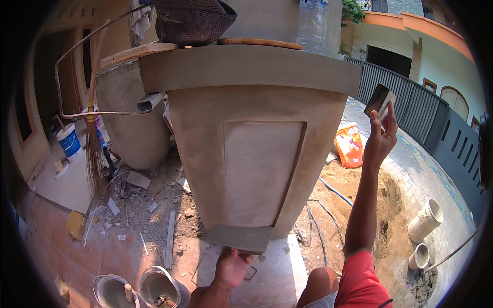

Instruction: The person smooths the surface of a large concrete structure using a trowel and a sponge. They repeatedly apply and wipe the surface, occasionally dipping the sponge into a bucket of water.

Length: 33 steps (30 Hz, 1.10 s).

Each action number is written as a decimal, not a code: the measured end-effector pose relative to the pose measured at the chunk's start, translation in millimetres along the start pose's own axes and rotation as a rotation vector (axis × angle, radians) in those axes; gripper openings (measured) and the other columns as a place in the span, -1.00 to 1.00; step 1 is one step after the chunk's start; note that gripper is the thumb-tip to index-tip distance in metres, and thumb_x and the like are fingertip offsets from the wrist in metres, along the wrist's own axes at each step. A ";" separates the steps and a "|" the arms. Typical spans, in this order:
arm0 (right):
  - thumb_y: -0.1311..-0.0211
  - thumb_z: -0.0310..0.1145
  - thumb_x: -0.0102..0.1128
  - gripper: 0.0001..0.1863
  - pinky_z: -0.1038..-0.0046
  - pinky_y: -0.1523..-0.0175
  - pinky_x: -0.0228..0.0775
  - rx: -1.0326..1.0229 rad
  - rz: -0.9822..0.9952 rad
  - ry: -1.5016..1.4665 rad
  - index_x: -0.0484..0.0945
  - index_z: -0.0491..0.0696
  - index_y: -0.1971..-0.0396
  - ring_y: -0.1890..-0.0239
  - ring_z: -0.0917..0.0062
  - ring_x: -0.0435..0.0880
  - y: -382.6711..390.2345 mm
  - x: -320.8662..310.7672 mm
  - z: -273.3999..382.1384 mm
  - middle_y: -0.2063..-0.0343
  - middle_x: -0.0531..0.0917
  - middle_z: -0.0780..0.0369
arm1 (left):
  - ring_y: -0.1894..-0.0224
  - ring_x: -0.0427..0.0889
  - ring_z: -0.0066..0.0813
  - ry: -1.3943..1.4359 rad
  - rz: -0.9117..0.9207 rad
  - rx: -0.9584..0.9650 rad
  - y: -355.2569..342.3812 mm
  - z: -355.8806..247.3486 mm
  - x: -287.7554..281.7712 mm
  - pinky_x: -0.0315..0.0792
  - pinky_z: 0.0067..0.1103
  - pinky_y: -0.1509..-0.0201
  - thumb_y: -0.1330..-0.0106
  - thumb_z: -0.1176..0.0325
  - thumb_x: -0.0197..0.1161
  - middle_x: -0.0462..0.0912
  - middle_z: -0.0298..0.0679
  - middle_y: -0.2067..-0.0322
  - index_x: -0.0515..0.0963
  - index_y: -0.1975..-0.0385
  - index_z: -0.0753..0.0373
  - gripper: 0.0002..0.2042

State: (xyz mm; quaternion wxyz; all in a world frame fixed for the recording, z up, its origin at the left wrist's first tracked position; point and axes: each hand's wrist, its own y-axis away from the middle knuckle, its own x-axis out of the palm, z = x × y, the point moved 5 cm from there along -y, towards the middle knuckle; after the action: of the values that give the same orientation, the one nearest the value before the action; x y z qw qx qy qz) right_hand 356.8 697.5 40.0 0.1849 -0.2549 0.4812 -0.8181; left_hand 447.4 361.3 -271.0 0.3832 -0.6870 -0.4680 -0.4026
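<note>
A rendered grey pillar (197,133) stands in front of me, with a flat cap on top and a recessed, paler panel (262,169) in its face. Low at its foot, my left hand (233,267) is closed on the near edge of a flat grey plastering float (239,237), its wide face turned up. My right hand (381,134) is raised to the right of the pillar, away from its surface. Between its thumb and fingers is a small rectangular block (379,98) with a dark face and a lighter side; its exact kind is unclear.
On the cap lie a dark mesh bag (195,20), a wooden strip (259,43) and plastic bottles (312,23). Buckets (159,287) stand at lower left, a broom (94,149) farther left. Rubble, sand (328,220), cables, an orange sack (349,146) and pale containers (425,220) surround the pillar.
</note>
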 end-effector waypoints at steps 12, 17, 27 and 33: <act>-0.08 -0.20 0.33 -0.46 0.17 -0.06 0.26 -0.270 0.089 0.290 0.52 0.12 -0.13 0.00 0.11 0.39 14.0 61.6 44.4 0.07 0.39 -0.04 | 0.13 0.57 -0.47 -0.080 -0.059 0.030 -4.3 -2.4 -1.2 0.40 -0.56 0.21 -0.22 0.16 0.33 0.61 -0.41 0.08 0.53 0.07 0.02 -0.70; 0.02 -0.29 0.34 -0.40 0.14 -0.02 0.15 -0.490 0.273 0.181 0.47 0.23 -0.14 -0.04 0.13 0.32 62.9 117.7 133.1 0.00 0.32 0.01 | 0.16 0.57 -0.50 -0.107 -0.056 0.006 -4.4 3.4 -3.9 0.40 -0.55 0.22 -0.24 0.15 0.31 0.63 -0.39 0.13 0.53 0.07 0.04 -0.70; -0.07 -0.20 0.33 -0.46 0.23 -0.04 0.30 -0.314 0.105 0.366 0.54 0.16 -0.13 0.01 0.20 0.43 -15.6 39.0 22.6 0.09 0.45 0.06 | 0.19 0.54 -0.49 -0.091 -0.100 0.009 0.6 -2.9 10.4 0.38 -0.57 0.23 -0.23 0.16 0.32 0.62 -0.41 0.15 0.53 0.12 0.04 -0.73; -0.30 -0.33 0.03 -0.38 0.39 0.01 0.47 0.529 0.018 -0.883 0.11 -0.14 -0.31 0.12 0.45 0.61 37.6 12.1 4.3 0.04 0.51 0.13 | 0.30 0.47 -0.51 -0.126 -0.102 0.024 2.1 -6.5 -15.9 0.33 -0.53 0.21 -0.20 0.14 0.34 0.63 -0.41 0.18 0.55 0.16 -0.02 -0.75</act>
State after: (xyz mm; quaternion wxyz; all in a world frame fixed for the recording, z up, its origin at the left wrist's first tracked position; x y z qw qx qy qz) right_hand 351.8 670.3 11.4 0.4357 -0.5165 0.1358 -0.7245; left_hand 444.4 349.5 -283.3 0.3403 -0.6815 -0.5305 -0.3719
